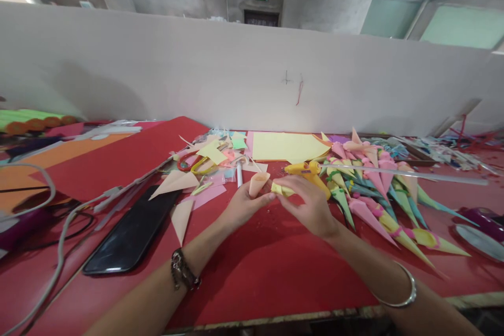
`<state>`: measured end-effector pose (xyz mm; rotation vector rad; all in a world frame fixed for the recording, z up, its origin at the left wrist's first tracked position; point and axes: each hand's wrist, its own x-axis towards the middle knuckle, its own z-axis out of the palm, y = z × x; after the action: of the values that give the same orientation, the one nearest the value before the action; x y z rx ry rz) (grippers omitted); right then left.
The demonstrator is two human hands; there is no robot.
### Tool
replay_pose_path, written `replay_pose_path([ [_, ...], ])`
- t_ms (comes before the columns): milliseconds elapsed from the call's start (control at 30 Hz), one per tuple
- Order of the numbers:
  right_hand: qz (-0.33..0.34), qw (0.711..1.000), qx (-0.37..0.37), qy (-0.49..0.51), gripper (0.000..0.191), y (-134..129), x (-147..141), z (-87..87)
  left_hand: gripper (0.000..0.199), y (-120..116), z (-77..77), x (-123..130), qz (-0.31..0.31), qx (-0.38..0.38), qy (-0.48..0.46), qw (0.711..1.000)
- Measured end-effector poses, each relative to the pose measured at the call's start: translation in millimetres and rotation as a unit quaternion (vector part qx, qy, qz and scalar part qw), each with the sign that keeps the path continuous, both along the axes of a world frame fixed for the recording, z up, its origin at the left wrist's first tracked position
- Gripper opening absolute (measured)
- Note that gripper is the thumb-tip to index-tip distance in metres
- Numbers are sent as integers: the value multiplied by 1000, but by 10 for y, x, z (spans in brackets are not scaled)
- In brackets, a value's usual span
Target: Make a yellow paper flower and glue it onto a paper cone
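Note:
A small peach paper cone [259,182], its wide end up, is held in my left hand [244,205] near the middle of the red table. Just to its right, my right hand [313,206] pinches a small yellow piece [282,189] between thumb and fingers. The fingertips of both hands nearly meet. Behind my right hand lies a yellow glue gun [305,169]. Loose peach cones [175,181] rest to the left of my left hand.
A black phone [136,233] lies at the left by a white cable [61,252]. Many finished coloured cones [374,215] are piled at the right. Yellow sheets [287,147] and red-handled scissors [185,160] lie behind, before a white partition [197,73].

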<state>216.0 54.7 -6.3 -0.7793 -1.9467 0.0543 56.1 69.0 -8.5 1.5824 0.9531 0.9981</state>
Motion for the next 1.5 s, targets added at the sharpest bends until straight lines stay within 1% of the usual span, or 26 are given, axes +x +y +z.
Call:
replay_pose_path([
  [133, -41, 994, -55, 85, 19, -23, 7, 23, 27, 6, 16, 4, 35, 10, 26, 999],
  [233, -46, 984, -106, 133, 19, -30, 9, 20, 28, 7, 15, 19, 43, 35, 43, 998],
  [300, -37, 977, -132, 162, 18, -26, 5, 16, 29, 8, 3, 27, 38, 57, 57, 996],
  [467, 13, 952, -186, 241, 17, -13, -16, 27, 22, 1, -26, 33, 8, 128, 132, 983],
  [533, 29, 943, -207, 258, 17, -15, -25, 31, 20, -4, -34, 33, -2, 152, 148, 977],
  [633, 41, 934, -233, 269, 17, -22, -36, 30, 20, -5, -46, 30, 0, 178, 162, 971],
  [933, 52, 926, -251, 277, 14, -42, -65, 37, 28, -11, -54, 16, 17, 248, 190, 950],
  [1100, 50, 933, -244, 259, 12, -31, -60, 21, 29, -28, -39, 16, 19, 270, 201, 941],
  [1300, 40, 944, -220, 241, 12, -14, -41, -2, 17, -47, 18, 10, 21, 256, 197, 946],
  [1500, 15, 958, -204, 204, 13, -4, -33, -9, 14, -19, 75, -32, 38, 229, 198, 952],
])
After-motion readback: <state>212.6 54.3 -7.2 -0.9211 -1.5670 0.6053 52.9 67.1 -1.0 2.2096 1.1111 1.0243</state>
